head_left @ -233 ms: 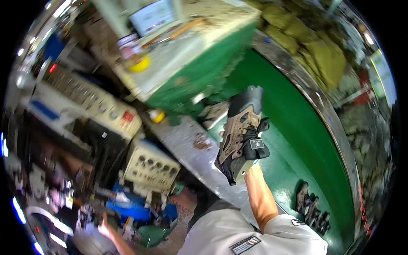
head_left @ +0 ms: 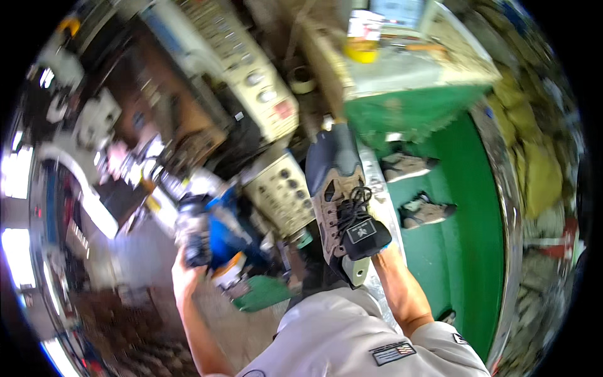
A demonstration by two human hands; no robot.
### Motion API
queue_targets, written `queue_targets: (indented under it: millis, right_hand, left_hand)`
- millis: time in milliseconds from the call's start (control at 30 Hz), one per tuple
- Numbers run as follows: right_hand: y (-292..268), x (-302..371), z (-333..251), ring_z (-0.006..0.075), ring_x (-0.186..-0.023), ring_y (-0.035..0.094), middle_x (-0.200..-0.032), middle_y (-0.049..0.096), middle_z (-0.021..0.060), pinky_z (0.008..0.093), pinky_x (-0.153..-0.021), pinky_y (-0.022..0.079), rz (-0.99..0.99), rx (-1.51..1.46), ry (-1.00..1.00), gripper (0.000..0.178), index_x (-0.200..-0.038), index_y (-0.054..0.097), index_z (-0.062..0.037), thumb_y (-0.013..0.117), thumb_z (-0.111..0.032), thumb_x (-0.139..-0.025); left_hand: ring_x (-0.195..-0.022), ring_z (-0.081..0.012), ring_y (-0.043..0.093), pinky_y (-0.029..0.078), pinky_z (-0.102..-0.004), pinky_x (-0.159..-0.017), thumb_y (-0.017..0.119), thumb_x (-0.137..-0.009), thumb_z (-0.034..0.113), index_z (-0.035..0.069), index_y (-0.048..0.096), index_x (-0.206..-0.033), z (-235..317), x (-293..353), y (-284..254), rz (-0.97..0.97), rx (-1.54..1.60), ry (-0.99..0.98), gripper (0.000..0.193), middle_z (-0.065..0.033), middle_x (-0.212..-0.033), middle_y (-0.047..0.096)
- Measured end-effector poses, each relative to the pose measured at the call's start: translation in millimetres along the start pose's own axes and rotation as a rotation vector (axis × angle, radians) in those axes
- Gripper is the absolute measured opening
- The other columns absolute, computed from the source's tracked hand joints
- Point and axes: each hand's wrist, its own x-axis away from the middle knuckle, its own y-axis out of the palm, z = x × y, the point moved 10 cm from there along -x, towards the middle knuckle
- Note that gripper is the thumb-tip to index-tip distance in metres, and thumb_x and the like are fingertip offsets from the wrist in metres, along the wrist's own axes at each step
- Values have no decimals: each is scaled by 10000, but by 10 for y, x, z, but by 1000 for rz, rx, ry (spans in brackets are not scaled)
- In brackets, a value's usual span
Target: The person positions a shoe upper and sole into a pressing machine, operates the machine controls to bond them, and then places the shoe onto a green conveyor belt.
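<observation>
A brown-and-black lace-up shoe (head_left: 333,201), with a last showing at its heel opening, is held up in front of me, toe pointing away. My right hand (head_left: 382,256) grips it from behind at the heel end, its fingers mostly hidden by the shoe. Out to the left, my left hand (head_left: 186,270) is closed against a dark, blurred object (head_left: 196,229) beside a blue machine part (head_left: 229,229). What that dark object is cannot be made out. Two similar shoes, a farther one (head_left: 408,167) and a nearer one (head_left: 427,212), lie on the green surface to the right.
Beige control panels with knobs (head_left: 286,195) stand left of the held shoe. A green-sided bench (head_left: 421,103) at the far side carries a yellow-bottomed jar (head_left: 363,38). The green trough (head_left: 465,264) has a raised rim on the right, with olive sacks (head_left: 540,169) beyond.
The view has swung to the right. My left hand has moved up from the lower left to the dark object. The shoe stays in my right hand, more upright in the picture.
</observation>
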Motion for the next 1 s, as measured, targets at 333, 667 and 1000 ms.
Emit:
queue_targets:
  millis: [333, 667, 1000]
  right_hand:
    - [1998, -1051, 2188, 185, -1142, 615, -1306, 622, 111, 324, -1006, 492, 155, 408, 323, 502, -1430, 483, 27, 588, -211, -1001]
    - [1938, -1935, 2942, 143, -1054, 632, -1234, 647, 67, 296, -935, 519, 66, 392, 316, 495, -1437, 483, -6, 599, -249, -1021]
    - [1886, -2349, 3187, 145, -1025, 632, -1148, 679, 50, 304, -900, 523, 94, 464, 155, 436, -1306, 605, -11, 674, -296, -983]
  left_hand:
    - [-799, -131, 699, 592, -272, -735, 696, -944, 186, -31, 640, -1244, 244, -402, -29, -159, 947, -126, 374, -81, -1019, 721]
    - [-889, -194, 718, 608, -326, -796, 695, -848, -12, -81, 656, -1193, -191, -801, -850, 273, 1012, -93, 354, -156, -1099, 713]
    - [-905, -129, 671, 534, -265, -806, 575, -995, 229, -11, 607, -1309, -435, -895, -436, 169, 1140, -169, 396, -66, -1103, 709]
